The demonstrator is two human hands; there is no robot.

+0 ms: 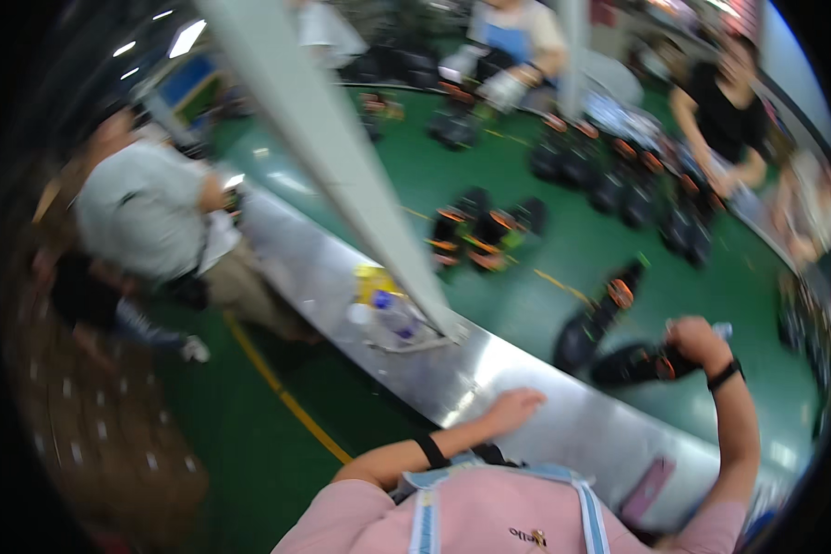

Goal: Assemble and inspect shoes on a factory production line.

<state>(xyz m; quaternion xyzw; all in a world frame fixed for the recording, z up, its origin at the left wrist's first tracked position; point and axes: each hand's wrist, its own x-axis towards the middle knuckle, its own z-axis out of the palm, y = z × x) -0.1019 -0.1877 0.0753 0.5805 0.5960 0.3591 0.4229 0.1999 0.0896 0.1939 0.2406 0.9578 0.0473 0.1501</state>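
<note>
My right hand [700, 342] is closed on the collar end of a black shoe [630, 366] with an orange band, on the green work surface. Beside that shoe lies another black shoe [589, 325] with orange at its opening, apart from my hand. Something small and pale blue [722, 330] shows just past my right knuckles; its kind is unclear. My left hand [515, 411] hovers over the metal ledge [489, 369], holding nothing, its fingers stretched to the right and slightly blurred. Both wrists wear dark bands.
A slanted grey post [342, 157] rises from the ledge. At its foot sit a clear bottle with a purple cap [393, 314] and a yellow packet [375, 281]. A pink phone [649, 489] lies nearer me. More black-orange shoes [486, 233] and several people surround the green surface.
</note>
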